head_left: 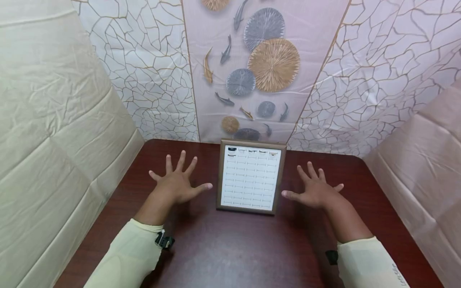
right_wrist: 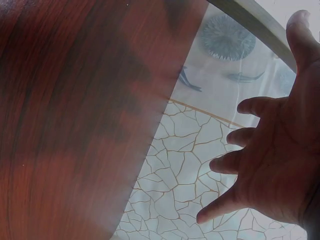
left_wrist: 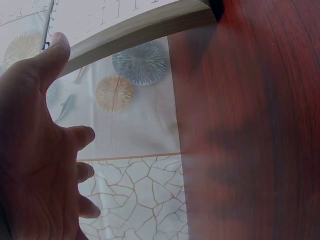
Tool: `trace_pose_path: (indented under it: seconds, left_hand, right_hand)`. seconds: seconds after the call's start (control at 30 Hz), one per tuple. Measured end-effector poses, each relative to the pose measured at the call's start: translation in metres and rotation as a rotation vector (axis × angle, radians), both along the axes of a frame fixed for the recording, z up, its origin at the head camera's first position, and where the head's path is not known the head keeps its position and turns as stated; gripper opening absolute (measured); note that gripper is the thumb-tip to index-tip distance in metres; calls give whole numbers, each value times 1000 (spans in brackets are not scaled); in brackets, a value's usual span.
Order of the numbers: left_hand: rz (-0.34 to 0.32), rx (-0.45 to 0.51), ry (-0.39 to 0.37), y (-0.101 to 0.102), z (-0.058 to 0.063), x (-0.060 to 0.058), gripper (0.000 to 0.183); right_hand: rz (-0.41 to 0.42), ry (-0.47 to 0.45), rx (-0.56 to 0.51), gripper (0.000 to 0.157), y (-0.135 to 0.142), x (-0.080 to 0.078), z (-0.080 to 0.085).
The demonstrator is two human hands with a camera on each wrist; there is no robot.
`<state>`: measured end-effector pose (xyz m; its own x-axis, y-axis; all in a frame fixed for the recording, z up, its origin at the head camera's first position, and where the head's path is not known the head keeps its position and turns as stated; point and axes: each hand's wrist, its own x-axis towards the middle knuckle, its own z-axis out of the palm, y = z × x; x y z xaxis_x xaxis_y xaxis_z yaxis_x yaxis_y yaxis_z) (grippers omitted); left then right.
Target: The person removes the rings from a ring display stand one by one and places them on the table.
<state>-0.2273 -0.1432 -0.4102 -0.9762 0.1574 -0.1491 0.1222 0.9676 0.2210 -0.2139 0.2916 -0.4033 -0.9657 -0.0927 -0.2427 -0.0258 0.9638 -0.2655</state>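
Observation:
A brown-framed white board point(head_left: 248, 180) stands tilted back on the table, marked with rows of short slits. Several small band-like pieces, perhaps rings, sit along its top row point(head_left: 252, 151), with one more below at the left; they are too small to tell. To the board's left, my left hand point(head_left: 174, 186) is held with fingers spread and nothing in it. My right hand point(head_left: 317, 192) is spread in the same way on the other side. Both thumbs point toward the board with a small gap. The wrist views show the left palm point(left_wrist: 30, 155) and right palm point(right_wrist: 280, 150) bare.
The dark red-brown table point(head_left: 248, 248) has rounded far corners. Behind it hangs a patterned cloth point(head_left: 158, 80) with round and fish motifs. Pale cloth walls rise at the left point(head_left: 54, 140) and right point(head_left: 421, 168). A black strap point(head_left: 164, 241) is on the left wrist.

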Motion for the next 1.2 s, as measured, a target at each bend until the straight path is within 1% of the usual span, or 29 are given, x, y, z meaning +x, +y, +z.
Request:
trace_pose_path:
  seconds: [0.17, 0.23, 0.4, 0.5, 0.63, 0.8, 0.93, 1.07, 1.2]
  left_hand:
    - [1, -1, -10, 0, -1, -1, 119]
    - [2, -1, -13, 0, -1, -1, 120]
    - [0, 14, -19, 1, -2, -2, 119]
    - [-17, 41, -34, 3, -5, -4, 118]
    - [-55, 129, -62, 6, -10, -7, 114]
    - [-132, 313, -86, 13, -18, -11, 104]
    - [-186, 440, -81, 19, -24, -14, 97]
    - [-200, 485, -59, 23, -30, -17, 93]
    - [-166, 514, -62, 25, -36, -18, 90]
  right_hand:
    - [-5, -1, -5, 127, 1, 0, 1]
    - [-2, 12, -6, 127, 1, -2, 2]
    - [14, 89, -3, 122, -1, -5, 4]
    - [16, 143, -6, 117, -2, -6, 7]
    - [16, 202, -12, 112, -5, -7, 14]
    - [15, 224, -14, 112, -9, -8, 22]
    - [14, 235, -14, 111, -12, -9, 24]
    - [26, 264, -12, 109, -18, -11, 25]
    - [46, 326, -18, 106, -24, -12, 24]
